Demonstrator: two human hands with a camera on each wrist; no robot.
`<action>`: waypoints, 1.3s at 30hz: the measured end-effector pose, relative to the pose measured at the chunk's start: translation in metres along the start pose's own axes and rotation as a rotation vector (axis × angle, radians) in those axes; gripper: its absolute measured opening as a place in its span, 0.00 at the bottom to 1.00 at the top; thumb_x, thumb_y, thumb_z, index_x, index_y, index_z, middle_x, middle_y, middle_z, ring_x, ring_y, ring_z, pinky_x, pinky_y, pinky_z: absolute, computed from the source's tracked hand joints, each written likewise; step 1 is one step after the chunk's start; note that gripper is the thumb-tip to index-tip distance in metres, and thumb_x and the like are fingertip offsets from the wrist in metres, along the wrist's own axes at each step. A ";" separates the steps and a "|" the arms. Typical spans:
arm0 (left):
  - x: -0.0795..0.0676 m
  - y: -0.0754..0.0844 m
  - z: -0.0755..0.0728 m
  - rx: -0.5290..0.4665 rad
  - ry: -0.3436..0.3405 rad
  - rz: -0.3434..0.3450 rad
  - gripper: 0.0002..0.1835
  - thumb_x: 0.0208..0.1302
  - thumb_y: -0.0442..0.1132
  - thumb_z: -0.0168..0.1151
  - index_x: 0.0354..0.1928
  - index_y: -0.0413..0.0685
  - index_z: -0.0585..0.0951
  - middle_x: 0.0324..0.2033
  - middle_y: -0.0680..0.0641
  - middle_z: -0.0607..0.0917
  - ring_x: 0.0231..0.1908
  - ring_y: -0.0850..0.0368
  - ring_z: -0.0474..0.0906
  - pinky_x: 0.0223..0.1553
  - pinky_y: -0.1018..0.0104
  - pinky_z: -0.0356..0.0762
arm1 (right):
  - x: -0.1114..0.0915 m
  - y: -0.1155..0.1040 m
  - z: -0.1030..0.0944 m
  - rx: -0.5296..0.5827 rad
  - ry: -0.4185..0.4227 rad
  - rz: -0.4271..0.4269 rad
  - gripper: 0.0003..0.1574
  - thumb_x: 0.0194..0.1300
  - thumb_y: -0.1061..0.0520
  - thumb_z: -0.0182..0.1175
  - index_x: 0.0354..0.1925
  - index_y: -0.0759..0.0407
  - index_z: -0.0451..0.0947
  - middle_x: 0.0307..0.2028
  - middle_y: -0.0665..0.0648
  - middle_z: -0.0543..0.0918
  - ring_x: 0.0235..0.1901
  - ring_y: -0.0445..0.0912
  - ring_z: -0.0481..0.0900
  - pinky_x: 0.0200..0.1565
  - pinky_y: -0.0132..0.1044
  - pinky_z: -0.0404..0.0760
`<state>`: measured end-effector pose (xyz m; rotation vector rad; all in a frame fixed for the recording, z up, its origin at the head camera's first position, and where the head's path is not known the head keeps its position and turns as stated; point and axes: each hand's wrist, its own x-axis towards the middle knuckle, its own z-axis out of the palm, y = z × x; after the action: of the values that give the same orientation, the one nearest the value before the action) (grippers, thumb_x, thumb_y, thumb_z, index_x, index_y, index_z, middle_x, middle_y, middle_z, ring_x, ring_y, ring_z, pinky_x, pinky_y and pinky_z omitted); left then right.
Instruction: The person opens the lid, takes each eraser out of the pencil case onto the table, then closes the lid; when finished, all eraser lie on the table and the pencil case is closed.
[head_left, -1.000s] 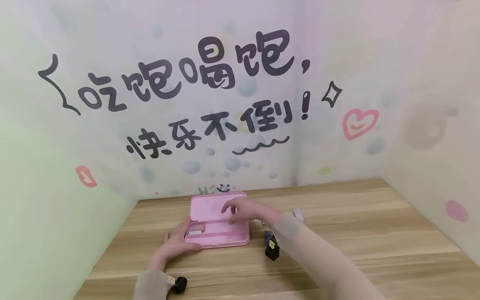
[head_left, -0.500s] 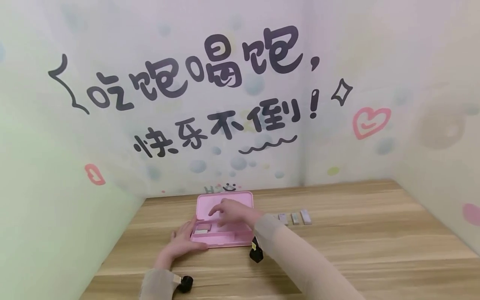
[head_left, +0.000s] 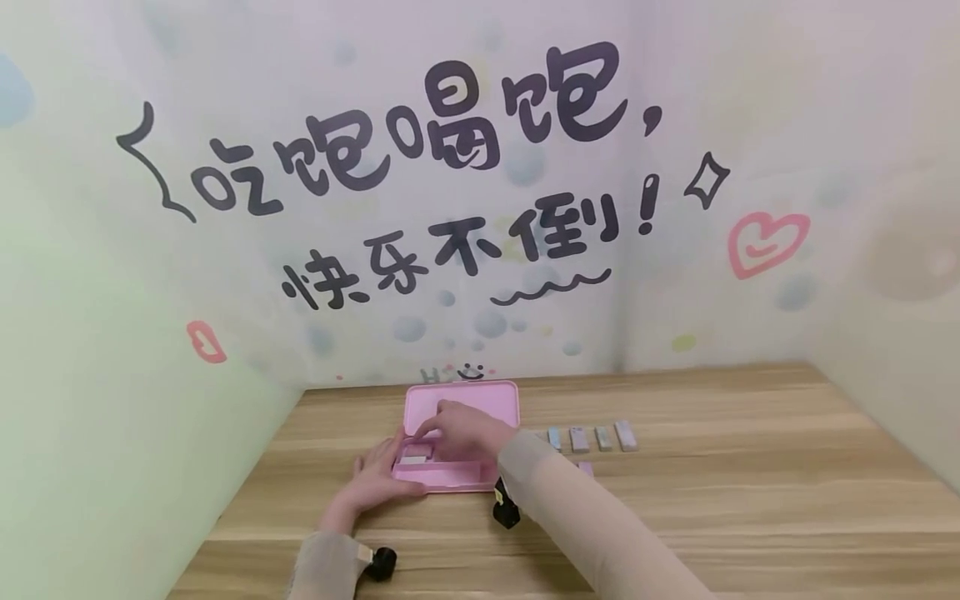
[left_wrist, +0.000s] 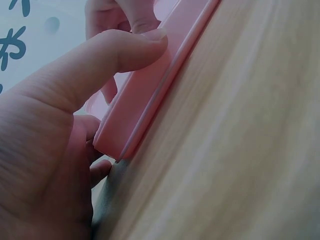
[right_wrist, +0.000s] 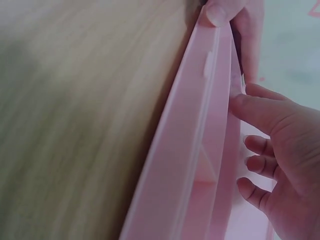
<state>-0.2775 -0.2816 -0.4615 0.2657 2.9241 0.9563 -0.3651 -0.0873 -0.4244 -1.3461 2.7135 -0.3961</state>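
A pink pencil case [head_left: 450, 475] lies on the table with its lid [head_left: 491, 398] raised at the back. My left hand [head_left: 378, 479] grips its left end; in the left wrist view the thumb [left_wrist: 142, 47] presses the front wall, while fingers curl round the end. Inside, a small pinkish-brown block [head_left: 417, 450] and a white one [head_left: 413, 460], eraser-like, sit in the left of the rear compartment. Over that compartment is my right hand [head_left: 465, 429], index finger stretched toward the blocks. In the right wrist view its thumb [right_wrist: 245, 105] dips behind the divider; nothing held is visible.
Right of the case, several small eraser-like blocks [head_left: 577, 439] stand in a row on the wooden table [head_left: 750, 483]. A pink piece [head_left: 585, 469] is partly covered by the right sleeve. A lettered wall [head_left: 660, 317] rises behind the table.
My right hand has moved left and lower, toward the blocks in the case. The sleeve's shift uncovers more of the row. My left hand stays on the case; the head view has turned slightly left.
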 end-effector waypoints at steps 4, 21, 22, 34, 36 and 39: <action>0.000 0.001 0.000 -0.001 -0.001 -0.002 0.63 0.46 0.59 0.74 0.76 0.42 0.47 0.71 0.32 0.57 0.71 0.35 0.48 0.62 0.28 0.30 | 0.001 -0.002 0.002 -0.012 -0.012 -0.004 0.28 0.59 0.55 0.67 0.56 0.31 0.80 0.42 0.49 0.75 0.37 0.39 0.70 0.38 0.29 0.71; 0.003 -0.001 0.003 -0.005 0.008 -0.004 0.63 0.46 0.58 0.74 0.76 0.42 0.47 0.71 0.33 0.57 0.71 0.36 0.47 0.62 0.29 0.30 | 0.005 -0.008 0.000 -0.139 -0.045 -0.075 0.34 0.60 0.55 0.68 0.60 0.27 0.75 0.38 0.50 0.70 0.34 0.39 0.68 0.33 0.29 0.69; 0.003 -0.001 0.003 -0.003 0.009 -0.005 0.63 0.46 0.57 0.74 0.76 0.42 0.47 0.71 0.33 0.57 0.71 0.36 0.47 0.63 0.29 0.30 | 0.006 -0.008 0.001 -0.142 -0.045 -0.076 0.34 0.59 0.55 0.68 0.60 0.27 0.75 0.37 0.50 0.70 0.33 0.39 0.68 0.32 0.29 0.70; 0.003 -0.003 0.003 0.000 0.010 0.000 0.62 0.46 0.57 0.74 0.76 0.42 0.47 0.71 0.32 0.57 0.71 0.36 0.48 0.62 0.29 0.30 | 0.009 -0.005 0.004 -0.086 -0.059 -0.065 0.31 0.60 0.55 0.68 0.60 0.32 0.77 0.39 0.48 0.71 0.36 0.38 0.68 0.37 0.29 0.70; 0.003 -0.003 0.003 -0.001 0.009 -0.003 0.63 0.46 0.58 0.74 0.76 0.42 0.47 0.71 0.32 0.57 0.71 0.36 0.47 0.62 0.29 0.30 | 0.009 -0.006 0.004 -0.091 -0.057 -0.069 0.31 0.60 0.55 0.68 0.60 0.31 0.77 0.39 0.48 0.71 0.36 0.38 0.68 0.37 0.28 0.70; 0.004 -0.004 0.003 -0.001 0.013 -0.007 0.63 0.46 0.58 0.74 0.76 0.42 0.48 0.71 0.33 0.57 0.71 0.36 0.47 0.62 0.29 0.29 | 0.009 -0.006 0.003 -0.098 -0.052 -0.075 0.31 0.60 0.56 0.68 0.59 0.31 0.77 0.39 0.47 0.71 0.36 0.39 0.68 0.36 0.28 0.69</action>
<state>-0.2812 -0.2821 -0.4661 0.2500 2.9338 0.9619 -0.3656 -0.0988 -0.4254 -1.4647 2.6786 -0.2321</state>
